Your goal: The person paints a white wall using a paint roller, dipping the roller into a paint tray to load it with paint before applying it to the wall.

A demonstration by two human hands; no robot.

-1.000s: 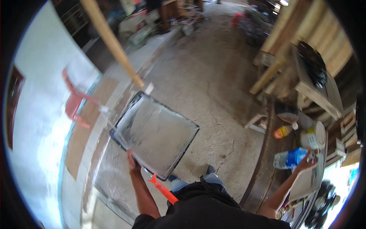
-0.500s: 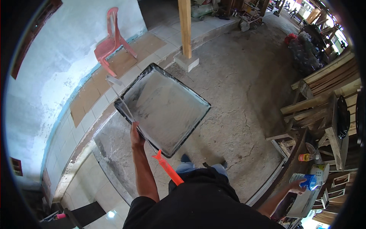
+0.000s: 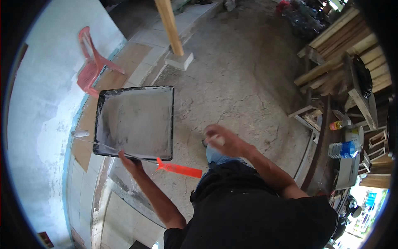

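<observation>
My left hand (image 3: 129, 162) grips the near edge of a black rectangular paint tray (image 3: 134, 122) smeared with white paint, held level above the concrete floor. A paint roller lies under the same grip: its orange handle (image 3: 179, 169) points right and its thin wire frame runs left to a small white end (image 3: 81, 133). My right hand (image 3: 222, 142) is in front of my body, blurred by motion, with a pale spot on it. I cannot tell whether its fingers hold anything.
A red plastic chair (image 3: 93, 62) stands by the white wall at the left. A wooden post (image 3: 169, 27) rises from a concrete block (image 3: 179, 61). At the right are stacked timber (image 3: 344, 41) and a bench with a water bottle (image 3: 343, 149) and an orange bottle (image 3: 338, 124).
My right hand has left the bench at the right and swung in front of my body. The view has turned; the tray stays in my left hand.
</observation>
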